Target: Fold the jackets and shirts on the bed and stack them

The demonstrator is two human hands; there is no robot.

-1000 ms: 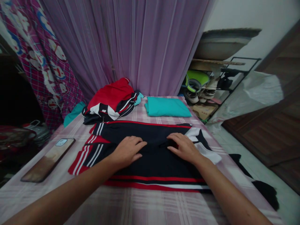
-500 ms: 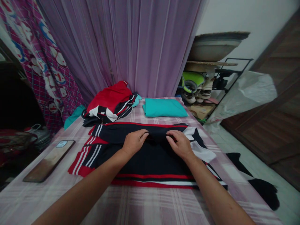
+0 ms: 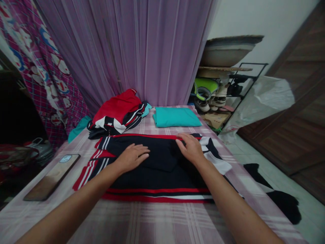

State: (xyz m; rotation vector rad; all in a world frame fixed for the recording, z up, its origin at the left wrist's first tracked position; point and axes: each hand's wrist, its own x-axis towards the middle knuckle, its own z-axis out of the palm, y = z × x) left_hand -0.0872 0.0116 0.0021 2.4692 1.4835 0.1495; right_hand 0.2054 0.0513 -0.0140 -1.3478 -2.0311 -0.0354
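A dark navy garment (image 3: 157, 179) with red and white stripes lies folded across the checked cloth surface, its striped cuffs at the left and white parts at the right. My left hand (image 3: 133, 156) rests flat on its dark upper layer, fingers spread and holding nothing. Over the upper right part, close to the red edge, is my right hand (image 3: 188, 146), its fingers apart and nothing visible in them. A flap of dark fabric lies between the two hands.
Behind the garment are a crumpled red, white and navy garment (image 3: 116, 108) and a folded turquoise cloth (image 3: 176, 117). A phone (image 3: 52, 178) lies at the left. A shoe rack (image 3: 241, 96) with a basin on top stands at the right, beside a plastic bag (image 3: 269, 98).
Both hands have let go of the raised dark fabric, which now lies flat. My left hand has moved left and lies spread; my right hand has shifted slightly left and up.
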